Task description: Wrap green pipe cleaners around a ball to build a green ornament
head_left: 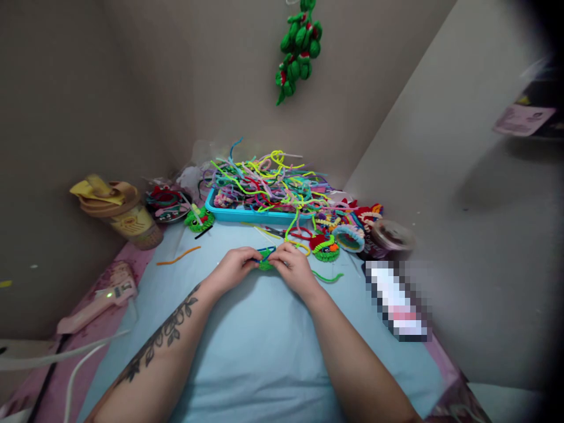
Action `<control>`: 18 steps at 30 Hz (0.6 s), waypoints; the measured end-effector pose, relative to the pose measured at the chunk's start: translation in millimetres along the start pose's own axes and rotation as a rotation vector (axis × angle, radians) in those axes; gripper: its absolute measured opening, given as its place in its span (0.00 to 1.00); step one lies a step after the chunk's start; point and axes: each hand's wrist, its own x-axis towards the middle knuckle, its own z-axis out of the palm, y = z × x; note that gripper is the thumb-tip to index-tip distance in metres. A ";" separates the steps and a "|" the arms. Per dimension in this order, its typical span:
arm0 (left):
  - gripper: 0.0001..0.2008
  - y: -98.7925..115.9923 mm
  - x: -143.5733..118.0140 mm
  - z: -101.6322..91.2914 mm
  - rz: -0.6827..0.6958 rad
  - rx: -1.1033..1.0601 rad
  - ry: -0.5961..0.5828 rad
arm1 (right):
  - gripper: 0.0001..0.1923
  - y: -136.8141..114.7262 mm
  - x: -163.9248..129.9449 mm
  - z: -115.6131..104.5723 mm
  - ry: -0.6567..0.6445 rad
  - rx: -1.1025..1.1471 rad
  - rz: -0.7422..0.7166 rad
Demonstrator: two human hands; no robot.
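Observation:
Over the middle of the blue cloth, a small fuzzy green piece is held between my two hands. A dark blue pipe cleaner runs across its top edge. My left hand pinches the left side of the piece, thumb and fingers together. On the other side, my right hand grips it the same way, its fingers partly covering the piece. Just beyond my right hand lie red-handled scissors and a fuzzy green-and-red figure. A green strand rests to the right of that hand.
A blue tray overflows with colourful pipe cleaners at the back. A lidded cup and glue gun are at left, with white cables. A green figure and orange strand lie nearer. A jar and blurred-out phone are at right.

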 end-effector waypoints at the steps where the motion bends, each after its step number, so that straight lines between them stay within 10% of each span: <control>1: 0.07 -0.5 -0.1 0.1 0.003 0.012 0.001 | 0.06 -0.8 0.1 0.2 -0.003 0.000 0.008; 18: 0.08 6.0 -0.7 -1.4 0.087 0.082 0.132 | 0.06 -1.2 -1.1 3.6 -0.114 0.009 0.075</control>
